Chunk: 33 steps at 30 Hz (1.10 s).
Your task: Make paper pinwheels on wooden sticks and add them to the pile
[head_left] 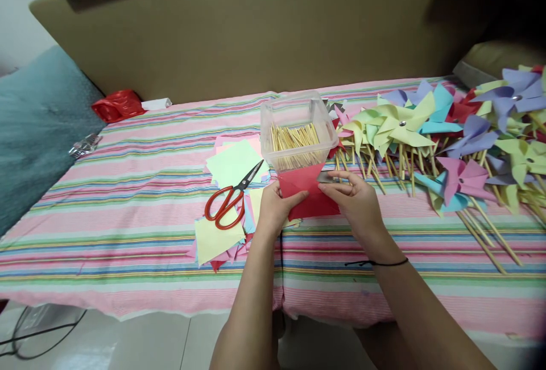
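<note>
A red sheet of paper (305,185), with cut or folded flaps, is held up in front of the clear container. My left hand (275,205) grips its left side, thumb on the front. The thumb and fingers of my right hand (358,205) are pinched at its right edge, where a small flat grey piece (326,176) also shows; I cannot make out its kind. Just left of my left hand, orange-handled scissors (242,185) lie part open on stacked coloured paper squares (232,159). The plastic container (329,131) behind the paper holds many thin wooden sticks (294,138).
Many finished paper pinwheels (401,122) on sticks are heaped on the right. A striped cloth (140,205) covers the surface, with a brown backrest (256,34) behind. A red plastic bag (118,106) and a small clear packet (85,145) lie far left.
</note>
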Motion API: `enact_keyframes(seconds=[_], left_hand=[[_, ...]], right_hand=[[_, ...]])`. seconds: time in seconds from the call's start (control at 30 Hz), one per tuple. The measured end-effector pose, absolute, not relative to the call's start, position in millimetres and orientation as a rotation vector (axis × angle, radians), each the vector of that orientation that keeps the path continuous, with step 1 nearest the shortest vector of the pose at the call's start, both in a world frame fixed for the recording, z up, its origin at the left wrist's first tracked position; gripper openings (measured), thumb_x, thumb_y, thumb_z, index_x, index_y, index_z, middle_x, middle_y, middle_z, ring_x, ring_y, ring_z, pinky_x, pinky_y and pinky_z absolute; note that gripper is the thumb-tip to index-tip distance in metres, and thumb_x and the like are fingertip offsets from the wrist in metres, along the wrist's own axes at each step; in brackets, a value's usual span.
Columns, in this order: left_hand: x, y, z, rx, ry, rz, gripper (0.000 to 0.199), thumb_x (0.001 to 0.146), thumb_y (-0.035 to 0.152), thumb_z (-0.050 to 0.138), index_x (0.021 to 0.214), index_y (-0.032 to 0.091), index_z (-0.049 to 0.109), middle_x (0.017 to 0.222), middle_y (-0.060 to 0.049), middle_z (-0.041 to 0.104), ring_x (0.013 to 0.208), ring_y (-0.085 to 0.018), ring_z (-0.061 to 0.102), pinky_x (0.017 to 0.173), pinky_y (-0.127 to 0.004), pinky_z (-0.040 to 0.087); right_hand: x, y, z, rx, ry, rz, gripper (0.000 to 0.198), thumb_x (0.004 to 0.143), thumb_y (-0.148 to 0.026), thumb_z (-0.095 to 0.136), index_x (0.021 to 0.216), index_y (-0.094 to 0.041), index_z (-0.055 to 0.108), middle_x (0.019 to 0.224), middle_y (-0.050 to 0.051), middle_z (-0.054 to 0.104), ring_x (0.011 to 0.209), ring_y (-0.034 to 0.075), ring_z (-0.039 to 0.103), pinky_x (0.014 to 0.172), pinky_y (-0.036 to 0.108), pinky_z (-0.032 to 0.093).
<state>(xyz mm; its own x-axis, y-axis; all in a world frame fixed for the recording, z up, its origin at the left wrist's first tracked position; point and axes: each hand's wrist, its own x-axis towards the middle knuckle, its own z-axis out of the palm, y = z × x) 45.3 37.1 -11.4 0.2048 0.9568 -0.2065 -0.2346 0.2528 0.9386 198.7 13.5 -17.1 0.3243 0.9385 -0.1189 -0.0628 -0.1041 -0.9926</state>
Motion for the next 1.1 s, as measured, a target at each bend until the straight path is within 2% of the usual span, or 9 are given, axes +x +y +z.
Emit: enact_keyframes(seconds=[0.2,0.3,0.43,0.6,0.73,0.9,0.97,1.1], left_hand=[[48.2,37.3,-11.9,0.898,1.088,1.049,0.035,0.056,0.026,0.081,0.088,0.015,0.070,0.090,-0.009,0.074,0.079,-0.024,0.068,0.076,-0.037,0.053],[51.7,37.0,-13.0,0.842,1.119,1.085,0.037,0.054,0.025,0.081,0.087,0.015,0.070,0.089,-0.009,0.074,0.077,-0.024,0.067,0.074,-0.037,0.053],[55.0,37.3,-15.8,0.791,1.139,1.126,0.037,0.052,0.025,0.082,0.085,0.014,0.070,0.086,-0.008,0.073,0.075,-0.024,0.067,0.072,-0.036,0.052],[53.4,37.7,-15.3,0.747,1.154,1.164,0.032,0.051,0.026,0.082,0.078,0.014,0.069,0.077,-0.006,0.072,0.070,-0.022,0.066,0.071,-0.035,0.052],[49.8,37.8,-10.9,0.742,1.110,1.165,0.035,0.050,0.024,0.083,0.081,0.015,0.070,0.080,-0.006,0.073,0.073,-0.022,0.067,0.073,-0.036,0.053],[45.6,38.2,-5.9,0.808,1.094,1.102,0.035,0.051,0.025,0.083,0.082,0.015,0.071,0.083,-0.007,0.074,0.075,-0.024,0.068,0.074,-0.037,0.053],[43.8,38.1,-4.8,0.844,1.107,1.066,0.035,0.050,0.025,0.083,0.082,0.015,0.071,0.081,-0.007,0.074,0.073,-0.024,0.068,0.072,-0.037,0.053],[39.9,37.4,-5.6,0.908,1.070,1.034,0.035,0.053,0.026,0.082,0.084,0.016,0.072,0.084,-0.007,0.074,0.075,-0.023,0.068,0.072,-0.036,0.053]], right_hand=[[195.2,11.2,-15.1,-1.342,-0.932,0.979,0.045,0.065,-0.038,0.078,0.102,-0.019,0.061,0.089,0.009,0.075,0.084,0.027,0.071,0.075,0.040,0.058],[191.5,9.0,-14.5,-1.373,-1.080,0.772,0.036,0.070,-0.036,0.075,0.101,-0.022,0.063,0.092,0.008,0.075,0.091,0.028,0.070,0.081,0.042,0.057],[189.4,6.7,-13.4,-1.463,-1.334,0.450,0.022,0.080,-0.033,0.065,0.100,-0.024,0.065,0.097,0.006,0.074,0.095,0.028,0.069,0.078,0.040,0.057],[188.5,4.6,-10.4,-1.439,-1.614,0.310,0.018,0.085,-0.030,0.059,0.100,-0.025,0.067,0.102,0.004,0.073,0.097,0.025,0.068,0.083,0.040,0.053],[189.0,5.8,-9.3,-1.390,-1.310,0.569,0.028,0.083,-0.036,0.062,0.107,-0.022,0.063,0.110,0.008,0.070,0.103,0.025,0.065,0.088,0.039,0.052],[194.9,14.1,-15.5,-1.318,-0.957,1.096,0.054,0.065,-0.041,0.078,0.110,-0.020,0.056,0.095,0.009,0.073,0.095,0.026,0.068,0.086,0.043,0.054],[195.7,16.4,-17.7,-1.295,-0.920,1.185,0.061,0.060,-0.039,0.081,0.111,-0.021,0.054,0.089,0.008,0.074,0.089,0.026,0.070,0.082,0.043,0.056],[193.1,16.6,-17.0,-1.270,-0.918,1.222,0.064,0.058,-0.037,0.082,0.113,-0.022,0.053,0.081,0.005,0.073,0.081,0.026,0.071,0.072,0.041,0.059]])
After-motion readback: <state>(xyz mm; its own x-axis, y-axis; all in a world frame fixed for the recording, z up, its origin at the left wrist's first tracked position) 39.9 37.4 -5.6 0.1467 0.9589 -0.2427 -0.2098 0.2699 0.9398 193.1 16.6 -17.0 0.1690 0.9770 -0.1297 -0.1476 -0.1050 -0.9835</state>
